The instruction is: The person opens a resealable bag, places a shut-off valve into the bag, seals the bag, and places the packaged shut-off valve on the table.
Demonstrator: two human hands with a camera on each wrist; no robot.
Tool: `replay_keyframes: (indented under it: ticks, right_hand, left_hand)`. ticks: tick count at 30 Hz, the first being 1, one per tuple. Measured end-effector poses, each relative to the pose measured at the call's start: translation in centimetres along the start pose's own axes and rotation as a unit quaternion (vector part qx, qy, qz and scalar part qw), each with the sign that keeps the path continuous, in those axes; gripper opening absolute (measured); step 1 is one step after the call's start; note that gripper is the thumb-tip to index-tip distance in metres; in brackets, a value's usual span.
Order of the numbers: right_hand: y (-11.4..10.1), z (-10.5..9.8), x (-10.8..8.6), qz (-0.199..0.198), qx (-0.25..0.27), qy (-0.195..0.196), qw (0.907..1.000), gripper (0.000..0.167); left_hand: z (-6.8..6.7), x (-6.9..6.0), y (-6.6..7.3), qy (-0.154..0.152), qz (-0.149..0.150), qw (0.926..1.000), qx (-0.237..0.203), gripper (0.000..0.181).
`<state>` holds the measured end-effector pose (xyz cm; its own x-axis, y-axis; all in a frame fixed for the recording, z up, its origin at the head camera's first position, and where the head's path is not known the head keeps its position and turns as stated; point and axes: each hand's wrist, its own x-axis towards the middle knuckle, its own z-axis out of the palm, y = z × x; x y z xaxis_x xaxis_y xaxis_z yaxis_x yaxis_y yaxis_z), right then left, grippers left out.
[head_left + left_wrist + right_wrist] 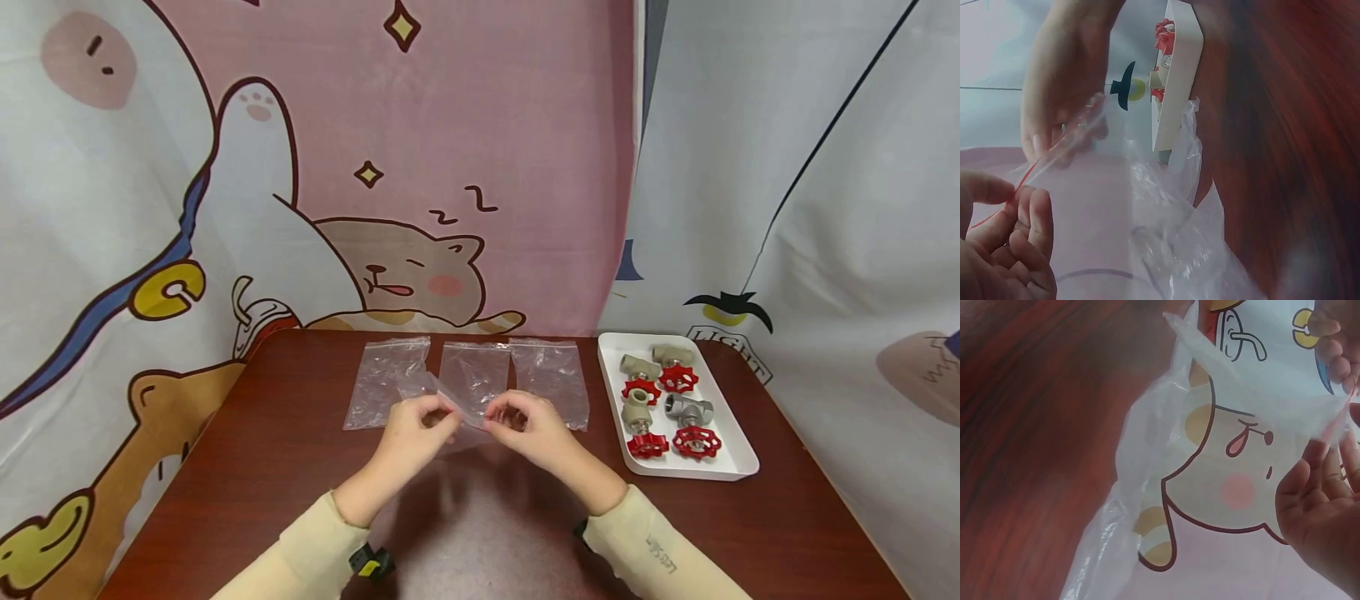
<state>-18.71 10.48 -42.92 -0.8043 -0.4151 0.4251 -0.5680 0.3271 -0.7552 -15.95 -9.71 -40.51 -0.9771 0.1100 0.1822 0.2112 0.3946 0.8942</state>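
Between both hands, above the table, is a clear zip-lock plastic bag with a red line along its mouth, plain in the left wrist view. My left hand pinches one end of that edge between thumb and fingers. The other end is pinched by my right hand. The bag's body hangs thin and flat, with nothing visible inside. Just beyond the hands, three more clear bags lie side by side on the table: a left bag, a middle bag and a right bag.
A white tray stands to the right on the brown table. In it lie several valves with red handwheels, among them a silver metal valve and a beige valve. A printed cloth hangs behind the table.
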Motion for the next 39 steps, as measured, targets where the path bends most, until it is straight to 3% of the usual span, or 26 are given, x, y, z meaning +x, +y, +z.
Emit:
replay_keyframes:
  ticks: [5, 13, 17, 22, 28, 35, 39]
  right_hand:
    - [-0.1, 0.3, 0.1, -0.031, -0.025, 0.0, 0.9992, 0.006]
    - [-0.5, 0.7, 0.1, -0.039, -0.07, 0.012, 0.9967, 0.004]
    - [-0.2, 0.6, 0.2, -0.053, -0.109, 0.046, 0.9915, 0.003]
    - [0.0, 0.2, 0.2, -0.037, -0.136, 0.091, 0.9858, 0.003]
    - [-0.1, 0.2, 0.1, -0.046, -0.148, 0.105, 0.9823, 0.008]
    - [0.1, 0.2, -0.1, -0.075, -0.214, 0.139, 0.964, 0.012]
    - [0.0, 0.1, -0.2, -0.074, -0.2, 0.12, 0.9695, 0.013]
  left_hand:
    - [0.2, 0.0, 0.0, -0.006, 0.014, 0.9993, 0.034, 0.014]
    - [0.1, -0.2, 0.1, 0.031, 0.059, 0.9887, 0.135, 0.009]
    - [0.0, -0.3, 0.4, 0.028, 0.038, 0.9888, 0.141, 0.009]
    - [-0.1, -0.3, 0.5, 0.017, 0.013, 0.9892, 0.145, 0.006]
    - [-0.2, -0.5, 0.6, 0.005, 0.012, 0.9882, 0.152, 0.007]
    - [-0.3, -0.9, 1.1, -0.04, -0.004, 0.9898, 0.136, 0.01]
    - [-0.3, -1.0, 1.2, -0.06, 0.005, 0.99, 0.128, 0.015]
